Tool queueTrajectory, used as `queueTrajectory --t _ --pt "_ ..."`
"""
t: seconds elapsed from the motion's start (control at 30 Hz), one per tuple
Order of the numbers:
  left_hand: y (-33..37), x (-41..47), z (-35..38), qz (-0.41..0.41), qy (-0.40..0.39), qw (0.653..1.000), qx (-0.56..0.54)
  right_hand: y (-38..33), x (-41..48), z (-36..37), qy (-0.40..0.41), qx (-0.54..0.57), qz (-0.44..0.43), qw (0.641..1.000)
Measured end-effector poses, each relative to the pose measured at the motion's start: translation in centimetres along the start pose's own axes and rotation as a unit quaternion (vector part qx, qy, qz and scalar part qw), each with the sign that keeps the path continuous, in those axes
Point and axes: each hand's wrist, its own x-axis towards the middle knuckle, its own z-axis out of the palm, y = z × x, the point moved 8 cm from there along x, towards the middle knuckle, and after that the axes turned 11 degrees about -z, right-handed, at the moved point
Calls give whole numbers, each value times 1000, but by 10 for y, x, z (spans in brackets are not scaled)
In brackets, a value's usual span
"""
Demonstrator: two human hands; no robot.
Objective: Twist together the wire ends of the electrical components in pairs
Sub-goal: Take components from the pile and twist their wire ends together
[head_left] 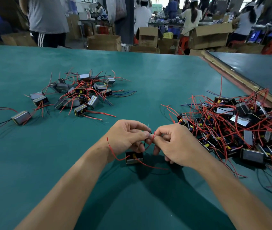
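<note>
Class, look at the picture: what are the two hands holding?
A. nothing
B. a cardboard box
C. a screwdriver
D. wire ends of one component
D: the left hand and right hand pinch wire ends that lead down to the component just below them.

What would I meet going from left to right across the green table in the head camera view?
Lone grey box-shaped component with red and black wires → loose scatter of grey wired components → left hand → right hand, both hands pinching thin wire ends → dense heap of components tangled in red wires.
</note>
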Motion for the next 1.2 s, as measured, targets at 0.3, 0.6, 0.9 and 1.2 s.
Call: queueTrajectory --t 0.3,0.6,0.9,1.2 --pt "0 0 -1 20 28 999 -2 -1 -3 1 -26 6 8 1000" --pt "3 -1 7 33 -1 999 18 -10 2 -25 105 98 -59 988" --pt "5 -6 10 36 -28 997 54 -21 2 -22 54 -13 -142 988" --pt "4 -3 6 56 17 995 75 -20 2 -25 33 -101 -137 985"
